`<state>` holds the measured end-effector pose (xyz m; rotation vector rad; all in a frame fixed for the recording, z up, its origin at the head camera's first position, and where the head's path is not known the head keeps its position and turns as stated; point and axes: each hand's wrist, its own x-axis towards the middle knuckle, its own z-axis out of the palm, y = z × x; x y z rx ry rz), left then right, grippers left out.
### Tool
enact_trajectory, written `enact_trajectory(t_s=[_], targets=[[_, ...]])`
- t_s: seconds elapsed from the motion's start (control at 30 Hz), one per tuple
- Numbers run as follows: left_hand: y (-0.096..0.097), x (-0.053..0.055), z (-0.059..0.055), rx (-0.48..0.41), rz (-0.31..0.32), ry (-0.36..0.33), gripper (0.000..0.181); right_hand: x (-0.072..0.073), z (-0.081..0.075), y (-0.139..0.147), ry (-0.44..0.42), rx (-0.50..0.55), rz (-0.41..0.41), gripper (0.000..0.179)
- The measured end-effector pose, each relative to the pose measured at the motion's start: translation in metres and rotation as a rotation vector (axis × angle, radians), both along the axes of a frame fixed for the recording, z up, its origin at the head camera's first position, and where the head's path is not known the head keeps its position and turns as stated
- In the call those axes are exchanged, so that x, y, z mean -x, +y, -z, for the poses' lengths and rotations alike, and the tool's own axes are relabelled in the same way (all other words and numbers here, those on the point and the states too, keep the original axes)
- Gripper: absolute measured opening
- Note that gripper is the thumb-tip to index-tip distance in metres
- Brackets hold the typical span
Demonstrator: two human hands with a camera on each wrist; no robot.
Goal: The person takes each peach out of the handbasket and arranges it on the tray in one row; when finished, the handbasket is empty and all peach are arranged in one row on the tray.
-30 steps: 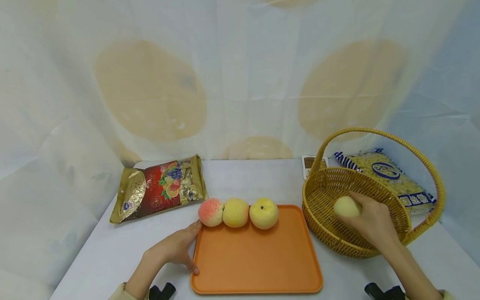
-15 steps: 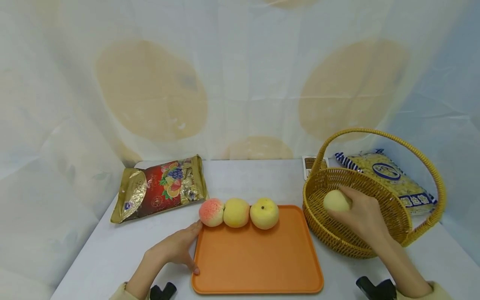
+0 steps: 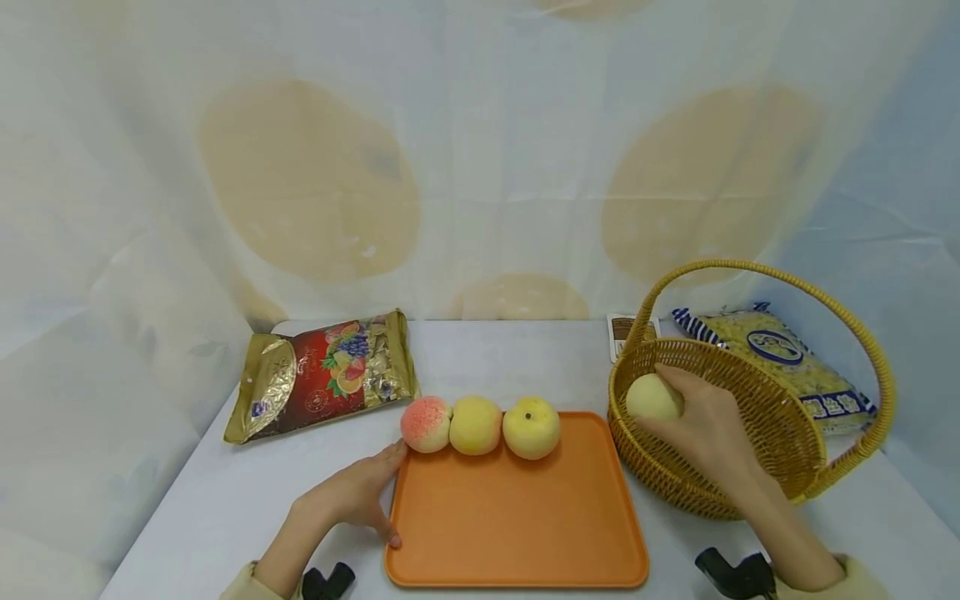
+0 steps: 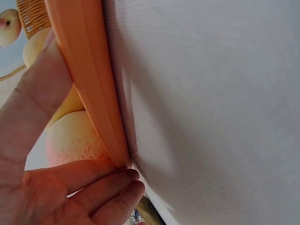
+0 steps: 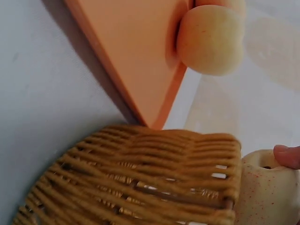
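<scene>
My right hand point(image 3: 705, 421) grips a pale yellow, red-specked round fruit point(image 3: 651, 398) over the wicker basket point(image 3: 787, 417), near its left side. In the right wrist view this fruit point(image 5: 267, 192) appears beyond the basket rim, a fingertip beside its stem dimple. My left hand point(image 3: 352, 496) is spread along the left edge of the orange tray point(image 3: 517, 525), thumb and fingertips touching that edge. Across the tray's far edge sit a pink-and-cream peach point(image 3: 425, 423), a yellow peach point(image 3: 475, 425) and a yellow fruit with a dark stem point(image 3: 531, 428), side by side.
A red and gold snack bag point(image 3: 322, 375) lies at the back left. Behind the basket are a yellow-and-blue packet point(image 3: 787, 358) and a small printed card point(image 3: 621, 329). The basket's tall handle point(image 3: 847, 312) arches above it. White cloth hangs around the table.
My right hand has moved left with the pale yellow fruit, from the basket's middle toward its left rim. The left hand and the row of fruit stay put.
</scene>
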<state>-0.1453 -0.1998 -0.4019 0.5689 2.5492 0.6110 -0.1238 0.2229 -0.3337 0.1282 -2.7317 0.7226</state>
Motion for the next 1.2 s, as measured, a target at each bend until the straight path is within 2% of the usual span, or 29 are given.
enact_trajectory(t_s=[0.23, 0.63, 1.0, 1.2], targets=[[0.001, 0.0, -0.002, -0.006, -0.002, 0.0, 0.126, 0.001, -0.001, -0.01, 0.056, 0.001, -0.028, 0.07], [0.0, 0.002, 0.002, 0.009, -0.008, -0.002, 0.126, 0.004, 0.004, -0.025, 0.074, 0.038, -0.062, 0.068], [0.001, 0.002, 0.0, 0.008, 0.003, -0.002, 0.126, 0.007, 0.02, -0.041, 0.142, 0.075, -0.142, 0.063], [0.001, 0.001, 0.0, 0.003, -0.003, -0.003, 0.127, 0.005, 0.029, -0.049, 0.13, 0.074, -0.164, 0.065]])
